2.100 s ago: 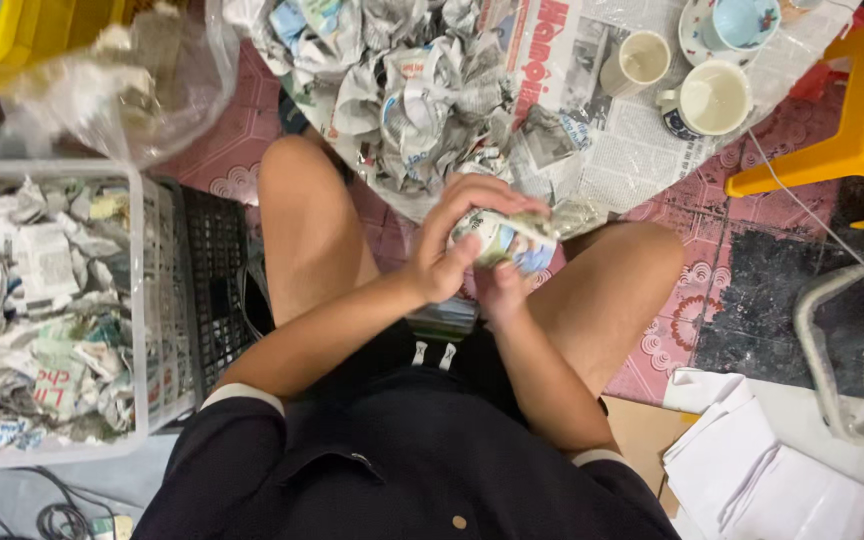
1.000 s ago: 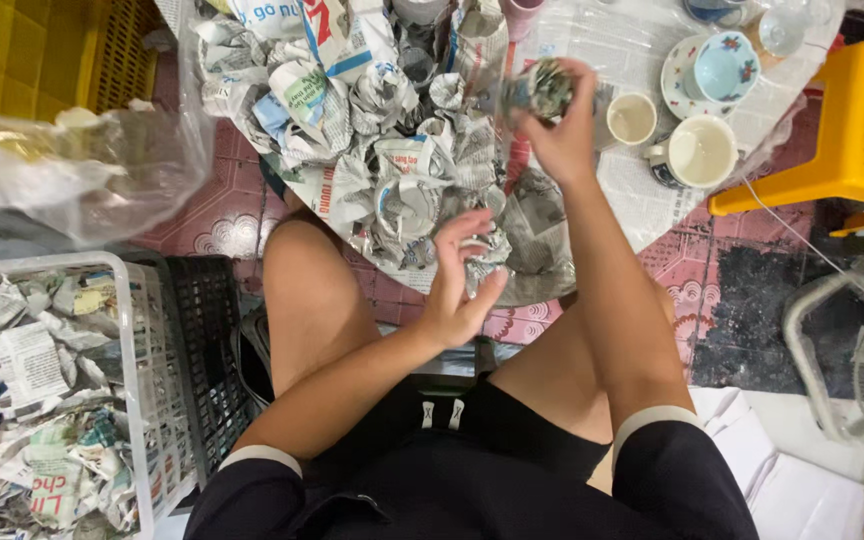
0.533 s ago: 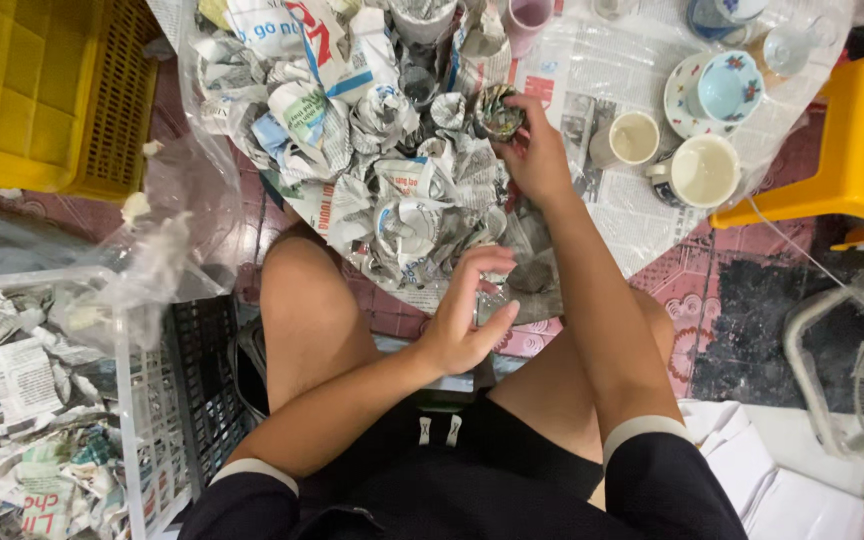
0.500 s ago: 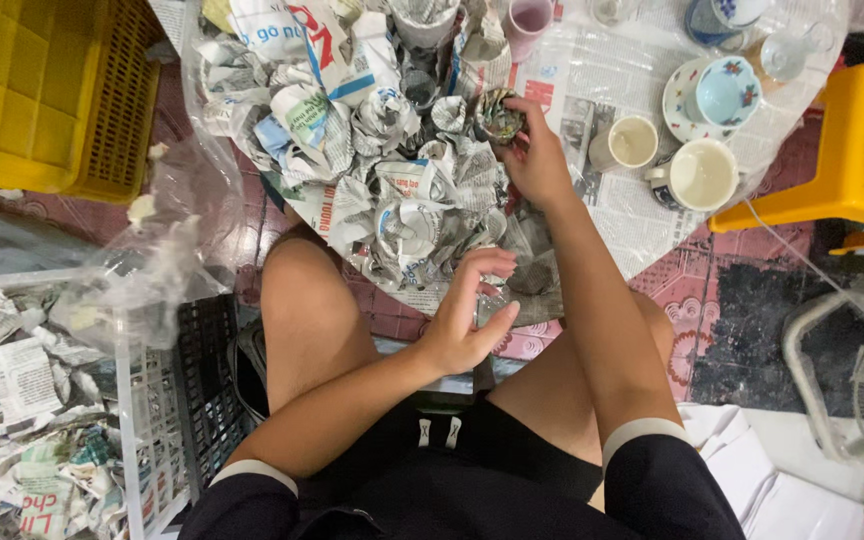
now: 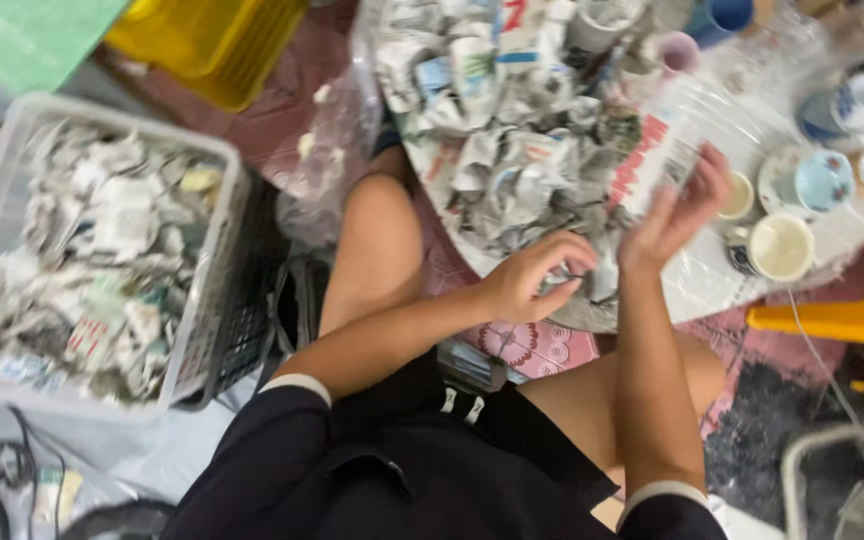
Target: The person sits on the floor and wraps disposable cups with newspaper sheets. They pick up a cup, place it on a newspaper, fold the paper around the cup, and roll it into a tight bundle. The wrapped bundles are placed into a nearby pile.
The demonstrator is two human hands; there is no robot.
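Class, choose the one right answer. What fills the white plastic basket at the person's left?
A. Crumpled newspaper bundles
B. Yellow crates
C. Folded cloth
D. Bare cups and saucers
A. The white plastic basket is heaped with crumpled newspaper bundles; the bare cups stand on the other side, on the sheet near the right hand, and the yellow crate lies outside the basket.

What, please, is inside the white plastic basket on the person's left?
The white plastic basket is filled to the rim with crumpled newspaper bundles. Whatever the paper wraps, and anything lower in the basket, is covered and cannot be seen.
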